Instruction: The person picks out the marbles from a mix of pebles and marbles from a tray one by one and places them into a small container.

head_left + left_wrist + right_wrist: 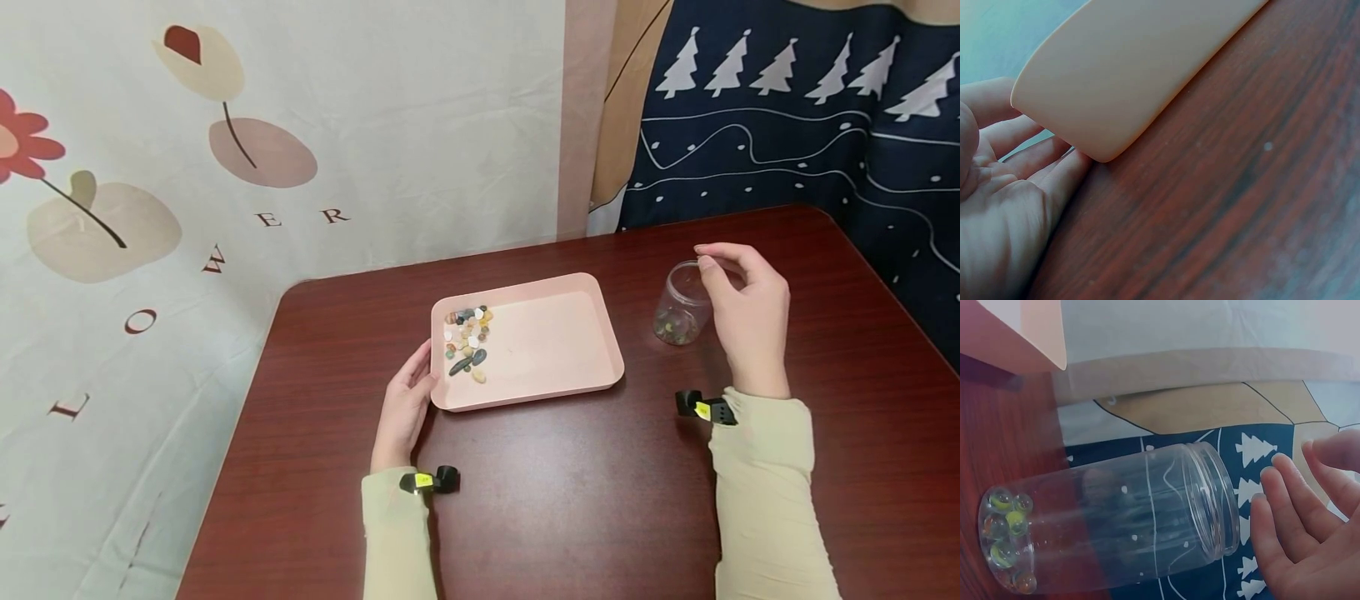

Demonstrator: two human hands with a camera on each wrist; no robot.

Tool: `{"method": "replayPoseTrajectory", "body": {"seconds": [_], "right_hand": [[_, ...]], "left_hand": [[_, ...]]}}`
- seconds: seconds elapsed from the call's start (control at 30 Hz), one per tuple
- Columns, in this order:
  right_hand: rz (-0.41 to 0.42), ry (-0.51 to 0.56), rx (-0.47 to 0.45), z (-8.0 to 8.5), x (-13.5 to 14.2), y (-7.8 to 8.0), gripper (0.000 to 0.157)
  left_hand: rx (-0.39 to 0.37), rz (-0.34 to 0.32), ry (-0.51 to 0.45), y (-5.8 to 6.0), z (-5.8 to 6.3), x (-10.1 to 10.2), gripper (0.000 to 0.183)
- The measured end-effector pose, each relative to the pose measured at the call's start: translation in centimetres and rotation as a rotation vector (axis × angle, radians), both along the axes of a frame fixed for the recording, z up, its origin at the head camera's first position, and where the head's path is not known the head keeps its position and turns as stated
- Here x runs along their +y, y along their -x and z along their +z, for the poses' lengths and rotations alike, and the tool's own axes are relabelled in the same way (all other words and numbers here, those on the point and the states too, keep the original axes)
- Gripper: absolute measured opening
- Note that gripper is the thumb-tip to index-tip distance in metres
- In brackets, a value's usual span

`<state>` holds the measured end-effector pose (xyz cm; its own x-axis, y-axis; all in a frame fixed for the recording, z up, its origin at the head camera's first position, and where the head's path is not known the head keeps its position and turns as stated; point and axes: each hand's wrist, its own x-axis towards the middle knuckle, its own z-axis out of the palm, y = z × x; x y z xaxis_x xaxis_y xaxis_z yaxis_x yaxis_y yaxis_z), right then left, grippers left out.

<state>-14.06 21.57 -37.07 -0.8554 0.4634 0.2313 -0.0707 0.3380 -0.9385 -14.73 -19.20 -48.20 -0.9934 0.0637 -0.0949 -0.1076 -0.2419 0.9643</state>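
A pink tray (540, 342) lies on the table, with a cluster of small mixed stones and pebbles (468, 337) along its left side. My left hand (405, 408) rests against the tray's left end; in the left wrist view its fingers (1029, 134) touch the outer wall. To the right of the tray stands a clear, lidless jar (681, 304). Glass marbles (1007, 528) with coloured swirls lie at its bottom. My right hand (750, 312) hovers by the jar's mouth, fingers loosely extended, with nothing visible between them in the right wrist view.
The dark red-brown wooden table (562, 500) carries the tray and jar. A pale curtain (420, 125) with flower prints hangs behind the table's far edge, and a navy cloth (765, 150) with white trees hangs at the back right.
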Motion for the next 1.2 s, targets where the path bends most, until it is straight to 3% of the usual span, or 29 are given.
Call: {"method": "replayPoseTrajectory", "body": {"seconds": [0.93, 1.2], "right_hand": [[0.049, -0.064, 0.008, 0.2, -1.1, 0.0, 0.026], [0.110, -0.104, 0.015, 0.1, -2.0, 0.2, 0.025]], "left_hand": [[0.016, -0.028, -0.015, 0.0, -0.2, -0.2, 0.053], [0.014, -0.019, -0.001, -0.1, -0.2, -0.1, 0.053]]}}
